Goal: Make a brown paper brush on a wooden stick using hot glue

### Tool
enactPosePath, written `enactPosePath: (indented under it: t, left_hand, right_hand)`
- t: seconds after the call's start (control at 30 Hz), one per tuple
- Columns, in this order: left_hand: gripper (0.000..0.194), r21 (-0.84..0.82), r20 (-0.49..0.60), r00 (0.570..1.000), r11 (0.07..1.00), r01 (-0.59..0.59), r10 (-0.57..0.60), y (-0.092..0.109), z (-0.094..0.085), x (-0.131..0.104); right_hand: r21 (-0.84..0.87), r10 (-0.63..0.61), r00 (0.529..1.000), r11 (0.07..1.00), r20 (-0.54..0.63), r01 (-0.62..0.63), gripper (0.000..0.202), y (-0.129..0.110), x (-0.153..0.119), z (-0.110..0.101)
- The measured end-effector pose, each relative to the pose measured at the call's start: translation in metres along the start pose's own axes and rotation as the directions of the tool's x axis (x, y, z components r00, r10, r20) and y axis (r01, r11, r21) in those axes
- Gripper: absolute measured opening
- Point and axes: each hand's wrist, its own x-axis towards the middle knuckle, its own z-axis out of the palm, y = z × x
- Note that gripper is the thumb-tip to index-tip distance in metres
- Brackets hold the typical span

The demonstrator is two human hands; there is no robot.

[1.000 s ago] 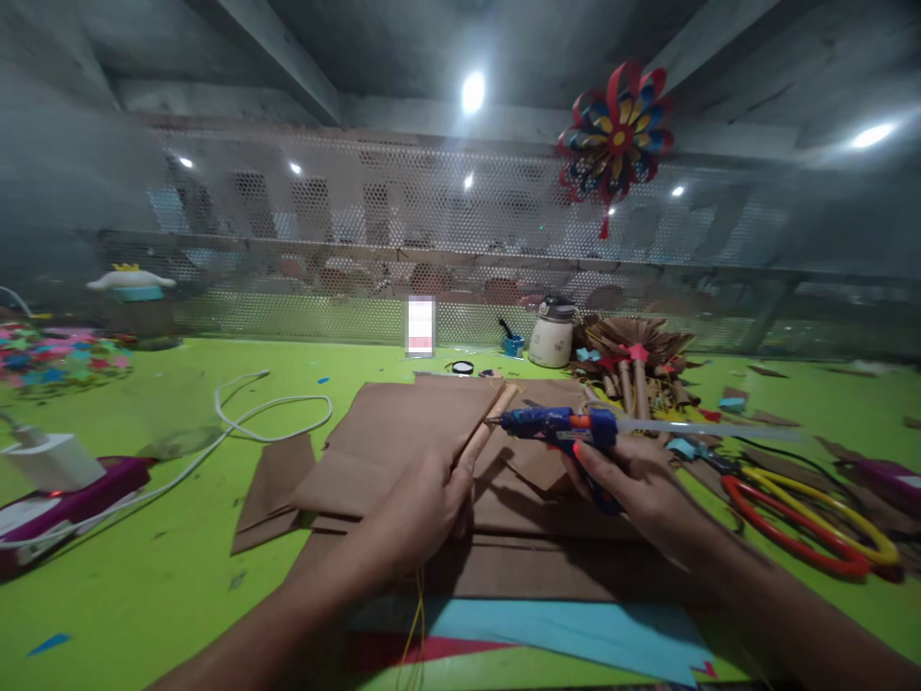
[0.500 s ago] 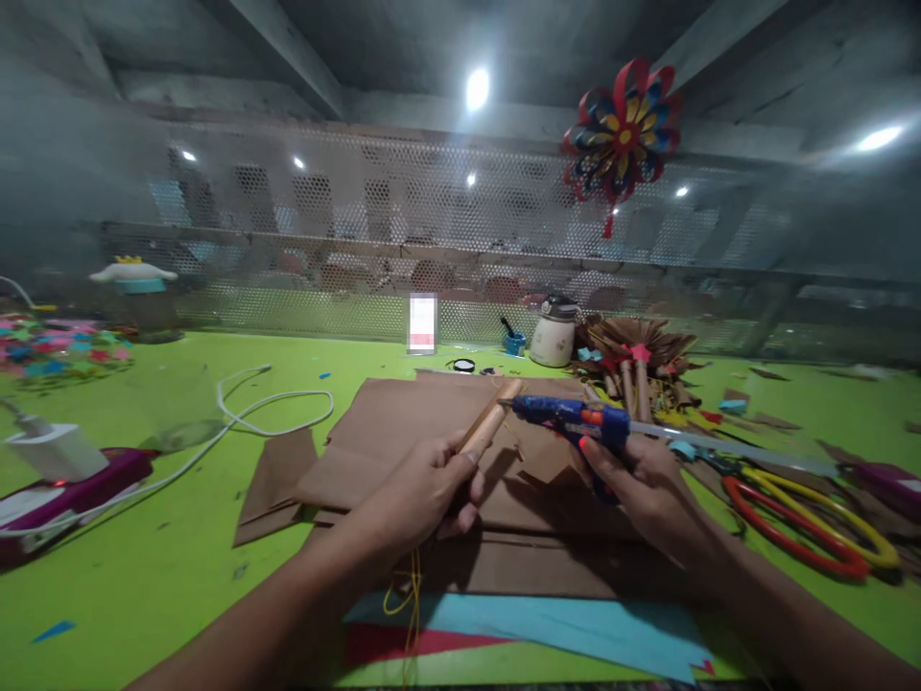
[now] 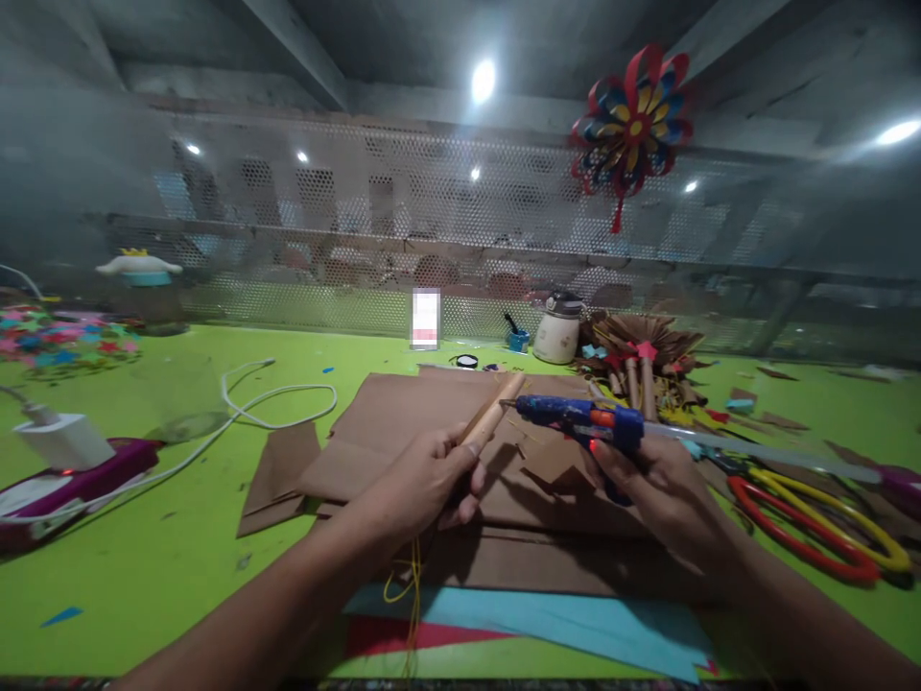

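My left hand (image 3: pixel 442 480) is closed around a brown paper roll (image 3: pixel 496 411), which points up and away to the right. In my right hand (image 3: pixel 658 480) is a blue hot glue gun (image 3: pixel 576 415) with a long clear glue stick (image 3: pixel 763 453) coming out of its back. The gun's nozzle meets the roll near its far end, as far as I can see. Yellow string (image 3: pixel 413 595) hangs below my left hand. Under both hands lie stacked sheets of brown paper (image 3: pixel 389 413), with light blue paper (image 3: pixel 547 614) and red paper (image 3: pixel 410 635) at the near edge.
Red and yellow-handled scissors (image 3: pixel 806 528) lie at right, near fan-folded brown paper pieces (image 3: pixel 648 350). A white jug (image 3: pixel 557 331) stands behind. At left are a power strip (image 3: pixel 136 461), a white cable (image 3: pixel 280 422), a clear cup (image 3: pixel 187 403) and colourful paper stars (image 3: pixel 64 341).
The view has shifted slightly. My left hand still grips the roll, and the glue gun's nozzle stays by the roll's far end.
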Motion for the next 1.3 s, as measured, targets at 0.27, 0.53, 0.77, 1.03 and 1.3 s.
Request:
enactPosePath:
  t: [0.27, 0.53, 0.77, 1.03, 1.3]
  left_hand:
    - [0.023, 0.066, 0.003, 1.0, 0.998, -0.024, 0.024, -0.005, -0.004, 0.002]
    - [0.017, 0.125, -0.008, 0.999, 0.991, -0.037, 0.038, -0.01, -0.005, 0.003]
    - [0.014, 0.166, -0.026, 0.999, 0.986, -0.029, 0.034, -0.006, 0.001, -0.001]
    - [0.019, 0.139, -0.005, 1.0, 0.99, -0.027, 0.028, -0.006, -0.001, 0.002]
    - [0.015, 0.023, 0.024, 1.0, 1.0, 0.007, -0.008, 0.0, -0.001, -0.001]
  right_hand:
    - [-0.049, 0.005, 0.996, 0.999, 0.087, -0.001, 0.039, -0.002, -0.005, -0.002]
    - [0.078, 0.024, 0.992, 0.996, 0.123, -0.033, 0.031, -0.004, -0.001, -0.002]
    - [0.044, 0.03, 0.993, 0.998, 0.116, -0.035, 0.035, -0.003, -0.002, -0.001]
    - [-0.059, 0.056, 0.996, 0.997, 0.065, -0.052, 0.034, 0.009, -0.01, 0.001]
    - [0.03, 0.028, 0.999, 0.999, 0.039, -0.029, 0.036, 0.001, 0.0, -0.002]
